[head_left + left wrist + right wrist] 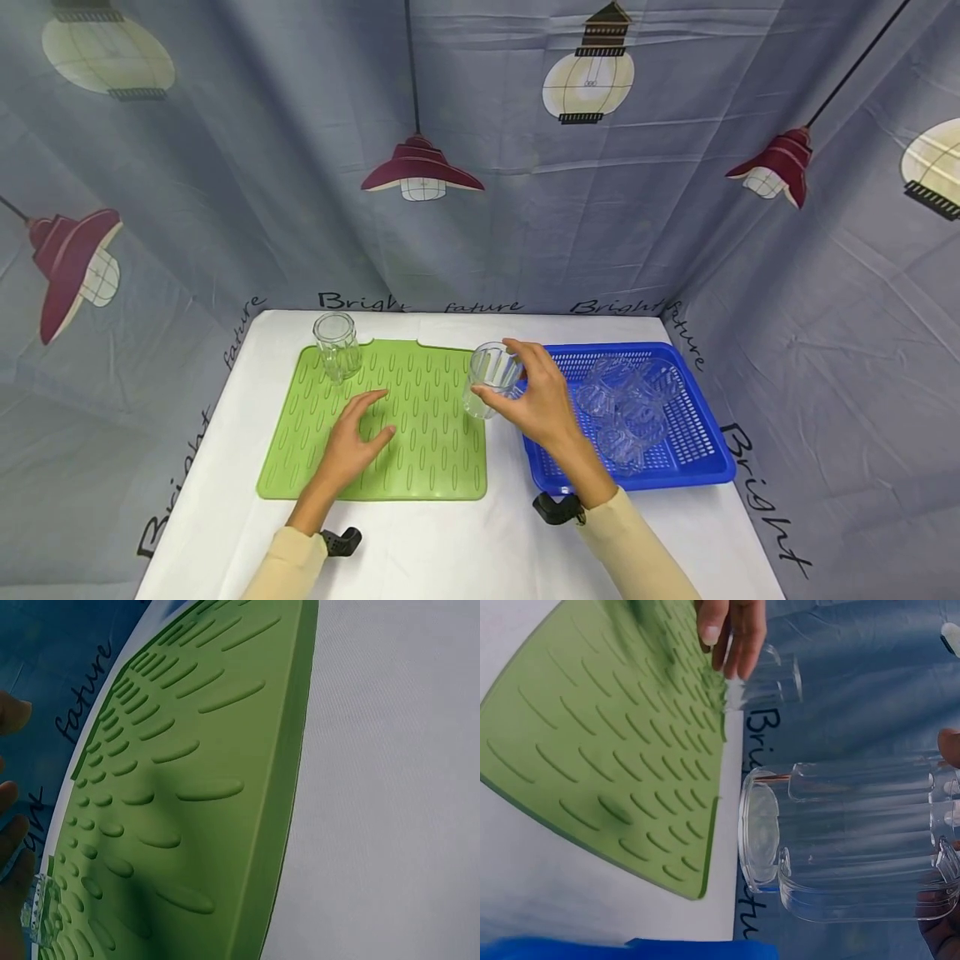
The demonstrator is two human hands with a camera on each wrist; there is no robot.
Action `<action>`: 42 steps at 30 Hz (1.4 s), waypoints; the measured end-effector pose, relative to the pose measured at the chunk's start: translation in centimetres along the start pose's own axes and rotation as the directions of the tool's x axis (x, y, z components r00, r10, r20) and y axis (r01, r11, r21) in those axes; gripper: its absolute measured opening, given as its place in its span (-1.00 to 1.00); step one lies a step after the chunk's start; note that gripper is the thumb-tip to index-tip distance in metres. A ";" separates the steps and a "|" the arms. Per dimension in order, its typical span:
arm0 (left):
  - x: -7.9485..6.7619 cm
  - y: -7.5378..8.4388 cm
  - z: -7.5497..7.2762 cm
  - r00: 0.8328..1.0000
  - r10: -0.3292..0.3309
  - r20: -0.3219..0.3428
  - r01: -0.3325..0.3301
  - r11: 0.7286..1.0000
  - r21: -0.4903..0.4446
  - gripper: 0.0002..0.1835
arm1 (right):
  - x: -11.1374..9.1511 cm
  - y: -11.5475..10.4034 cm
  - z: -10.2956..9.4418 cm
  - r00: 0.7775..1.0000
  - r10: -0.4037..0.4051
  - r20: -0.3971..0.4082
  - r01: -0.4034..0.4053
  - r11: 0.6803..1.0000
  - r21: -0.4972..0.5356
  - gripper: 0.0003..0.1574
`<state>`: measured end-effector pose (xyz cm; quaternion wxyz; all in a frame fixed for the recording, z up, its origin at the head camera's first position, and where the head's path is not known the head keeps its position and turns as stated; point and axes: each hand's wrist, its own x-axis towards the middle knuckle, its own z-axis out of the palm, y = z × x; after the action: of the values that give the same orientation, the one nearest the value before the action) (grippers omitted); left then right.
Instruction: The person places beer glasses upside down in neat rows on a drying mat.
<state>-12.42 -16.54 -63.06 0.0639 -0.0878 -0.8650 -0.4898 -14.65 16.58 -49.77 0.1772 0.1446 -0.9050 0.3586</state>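
Note:
My right hand (538,396) grips a clear ribbed glass (489,379) near its rim, between thumb and fingers. In the right wrist view that glass (847,840) fills the right side, its thick base toward the mat. Over the green mat (420,433) hovers my left hand (351,442), thumb and fingers spread and nothing held. A second glass (337,346) stands upright at the mat's far left corner, beyond the left fingers. Several more clear glasses (637,408) lie jumbled in the blue basket (712,467), to the right of my right hand.
A white table (450,550) carries the mat and basket. The mat has raised oval ridges. Behind the table and along its sides hangs a grey-blue curtain (300,150) printed with lamps and lettering. The basket's rim (536,467) stands beside the mat's right edge.

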 end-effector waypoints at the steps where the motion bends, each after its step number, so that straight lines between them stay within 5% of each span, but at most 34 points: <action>1: 0.0 0.1 0.1 1.000 0.004 0.000 -0.004 1.000 -0.002 -0.28 | 0.0 -0.1 0.1 1.000 -0.001 0.003 0.001 1.000 0.002 0.07; 15: 0.2 1.1 0.7 1.000 -0.008 0.019 0.009 0.999 -0.032 -0.26 | 0.2 -0.9 1.4 0.999 -0.031 0.015 0.031 0.999 0.015 0.07; 42: 0.5 3.1 3.3 0.996 0.074 0.043 -0.070 0.994 -0.085 -0.24 | 1.1 -2.8 3.7 0.995 -0.039 0.091 0.039 0.999 0.003 0.10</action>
<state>-12.36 -12.12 -62.06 0.0578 -0.1327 -0.8413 -0.5208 -15.36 11.85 -50.14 0.1428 0.1784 -0.9089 0.3488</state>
